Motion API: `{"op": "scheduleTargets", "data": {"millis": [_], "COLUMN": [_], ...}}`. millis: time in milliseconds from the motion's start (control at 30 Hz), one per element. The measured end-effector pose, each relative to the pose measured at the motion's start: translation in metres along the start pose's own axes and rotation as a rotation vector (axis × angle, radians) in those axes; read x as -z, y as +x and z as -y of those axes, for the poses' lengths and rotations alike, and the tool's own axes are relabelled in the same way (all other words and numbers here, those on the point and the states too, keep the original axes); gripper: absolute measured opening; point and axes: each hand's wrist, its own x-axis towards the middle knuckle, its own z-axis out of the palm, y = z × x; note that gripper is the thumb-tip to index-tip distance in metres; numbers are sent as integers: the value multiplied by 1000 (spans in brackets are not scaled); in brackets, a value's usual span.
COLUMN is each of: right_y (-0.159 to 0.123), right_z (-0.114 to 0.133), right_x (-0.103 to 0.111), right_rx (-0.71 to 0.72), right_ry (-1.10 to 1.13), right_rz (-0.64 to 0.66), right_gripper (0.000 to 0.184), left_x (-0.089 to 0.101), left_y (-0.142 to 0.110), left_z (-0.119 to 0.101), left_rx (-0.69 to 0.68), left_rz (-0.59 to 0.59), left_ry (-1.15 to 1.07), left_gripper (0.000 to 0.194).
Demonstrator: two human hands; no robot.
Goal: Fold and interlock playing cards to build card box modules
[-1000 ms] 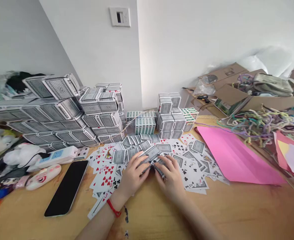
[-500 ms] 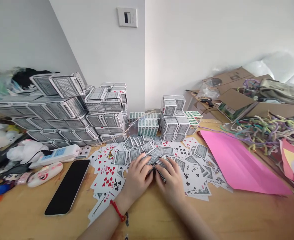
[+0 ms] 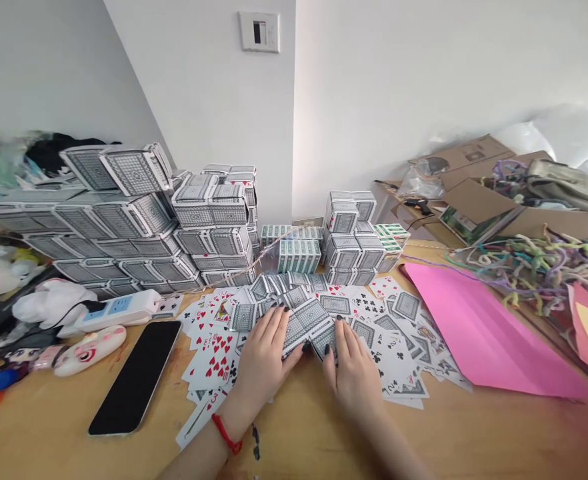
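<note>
A joined piece of folded playing cards [image 3: 307, 319], grey patterned backs up, lies slanted between my hands over the loose cards. My left hand [image 3: 264, 353] grips its left end, with fingers on the far side and thumb at the near edge. At the right end, my right hand [image 3: 354, 367] holds it between fingertips and thumb. Loose playing cards [image 3: 391, 357], some face up and some face down, spread around both hands. Stacked blocks of folded cards [image 3: 119, 220] rise at the back left, and a smaller stack [image 3: 349, 250] stands back right.
A black phone [image 3: 135, 378] lies left of the cards, near a white power strip [image 3: 119, 310] and a plush toy [image 3: 54, 300]. Green-backed card packs [image 3: 299, 255] sit at the back. Pink paper [image 3: 479, 333], tangled yarn [image 3: 549, 267] and a cardboard box [image 3: 554, 223] are on the right.
My hands have moved apart, the left going left and the right going right. More of the folded card piece now shows between them. The view has shifted slightly.
</note>
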Motion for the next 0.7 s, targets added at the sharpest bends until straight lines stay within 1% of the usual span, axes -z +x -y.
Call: {"op": "scheduleTargets", "data": {"millis": [67, 133, 233, 300, 333, 400, 467, 567, 633, 700], "right_y": [2, 4, 4, 3, 4, 5, 8, 13, 14, 16], "right_z": [2, 3, 2, 0, -1, -3, -5, -10, -12, -14], "right_x": [1, 2, 4, 7, 9, 12, 12, 9, 8, 9], "right_rx": [7, 4, -13, -78, -133, -271, -398, -533, -590, -595], "right_ry": [-44, -39, 61, 195, 294, 546, 803, 1065, 1170, 1222], "right_rz": [-4, 3, 17, 22, 30, 71, 111, 124, 128, 152], "right_gripper": [53, 51, 48, 45, 41, 33, 27, 27, 34, 41], "left_x": [0, -1, -3, -3, -3, -2, -1, 1, 2, 3], "left_y": [1, 2, 2, 1, 1, 2, 3, 4, 2, 0], "left_z": [-2, -3, -2, 0, 1, 5, 9, 13, 13, 11], "left_rx": [-5, 10, 40, 91, 132, 227, 286, 258, 190, 93], "left_rz": [-12, -17, -5, -10, -23, -63, -96, -124, -144, -130], "left_ry": [34, 17, -77, -165, -213, -311, -402, -479, -507, -552], "left_gripper": [54, 52, 50, 48, 47, 46, 46, 45, 47, 52]}}
